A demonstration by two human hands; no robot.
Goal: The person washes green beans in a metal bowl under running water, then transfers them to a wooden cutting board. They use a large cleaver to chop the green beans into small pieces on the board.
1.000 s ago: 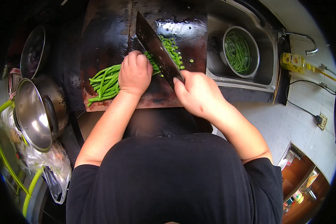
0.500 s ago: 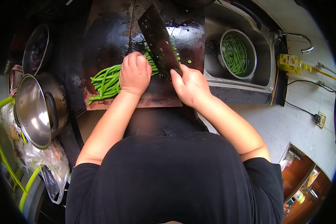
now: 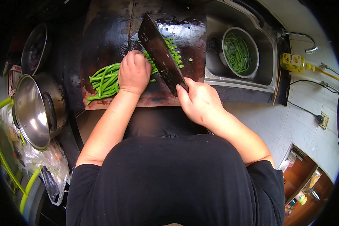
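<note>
A bundle of long green beans (image 3: 106,82) lies on the dark wooden cutting board (image 3: 105,41). My left hand (image 3: 134,72) presses down over the bundle with its fingers curled, close to the cut ends. In my right hand (image 3: 200,98) is a cleaver (image 3: 160,52), gripped at its handle. The blade slants up and left across the board, just right of the beans under my left hand. Small chopped bean pieces (image 3: 174,51) lie beyond the blade, on its right side. The blade hides part of the cut ends.
To the right, a metal bowl (image 3: 257,56) of whole green beans in water stands in the steel sink (image 3: 211,17). A faucet (image 3: 310,49) and a yellow bottle (image 3: 293,63) are past it. At left are a steel pot (image 3: 58,101), a lid (image 3: 32,116) and a plastic bag (image 3: 51,162).
My right hand and the cleaver have come slightly nearer and to the right, showing more chopped pieces. My left hand stays on the beans, shifted a little.
</note>
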